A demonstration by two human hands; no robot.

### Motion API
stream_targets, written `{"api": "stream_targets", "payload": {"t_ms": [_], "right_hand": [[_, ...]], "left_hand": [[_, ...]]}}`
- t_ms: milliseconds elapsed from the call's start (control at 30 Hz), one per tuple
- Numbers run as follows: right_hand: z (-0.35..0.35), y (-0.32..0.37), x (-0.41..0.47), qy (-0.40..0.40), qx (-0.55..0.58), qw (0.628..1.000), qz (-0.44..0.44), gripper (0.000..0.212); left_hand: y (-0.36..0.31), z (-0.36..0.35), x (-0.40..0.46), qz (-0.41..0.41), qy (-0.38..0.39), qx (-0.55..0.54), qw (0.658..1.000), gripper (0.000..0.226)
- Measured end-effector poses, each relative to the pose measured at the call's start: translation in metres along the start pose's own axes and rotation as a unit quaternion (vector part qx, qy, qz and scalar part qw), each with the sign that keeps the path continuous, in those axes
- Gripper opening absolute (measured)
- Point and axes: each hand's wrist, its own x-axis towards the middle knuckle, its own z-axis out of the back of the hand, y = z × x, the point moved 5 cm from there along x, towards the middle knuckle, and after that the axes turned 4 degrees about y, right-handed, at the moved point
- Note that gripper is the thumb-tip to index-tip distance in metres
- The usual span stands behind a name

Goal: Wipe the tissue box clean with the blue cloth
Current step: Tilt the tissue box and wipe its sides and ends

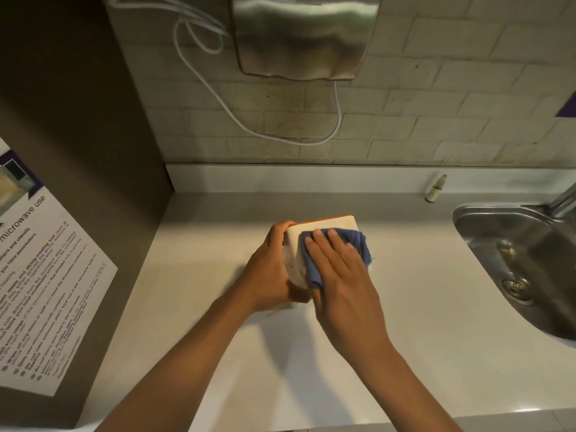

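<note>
A white tissue box [324, 224] with an orange far edge sits near the middle of the pale counter [218, 322]. My left hand [269, 269] grips its left side, fingers curled over the top corner. The blue cloth [363, 246] lies spread over the box's top face. On the cloth my right hand [338, 275] presses down flat, fingers stretched toward the far edge. Much of the box is hidden under the cloth and both hands.
A steel sink [523, 263] with a tap [564, 201] is set into the counter at right. A small spray bottle [435, 188] stands by the back wall. A steel hand dryer [304, 35] with a dangling white cable [274, 132] hangs above. A microwave notice [40, 275] covers the left panel.
</note>
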Motion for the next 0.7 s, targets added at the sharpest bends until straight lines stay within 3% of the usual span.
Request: {"api": "stream_targets", "payload": {"t_ms": [67,300,467,533,700], "right_hand": [[0.005,-0.011,-0.013,-0.024,0.009,1.0,0.007,0.059],[0.015,-0.02,0.026,-0.052,0.051,0.993,-0.095,0.049],[0.001,0.019,0.004,-0.038,0.008,0.998,0.04,0.049],[0.001,0.005,-0.01,-0.045,0.016,0.998,0.042,0.056],[0.02,-0.039,0.015,-0.084,0.066,0.988,-0.111,0.049]], "left_hand": [[-0.003,-0.004,-0.003,-0.008,-0.001,0.004,1.0,0.122],[-0.008,-0.005,-0.002,-0.008,-0.041,-0.015,0.999,0.119],[0.006,0.001,-0.004,0.004,-0.014,-0.06,0.998,0.109],[0.007,-0.002,-0.006,0.001,-0.013,-0.037,0.999,0.116],[-0.006,-0.013,-0.002,-0.012,-0.029,0.0,1.0,0.12]]}}
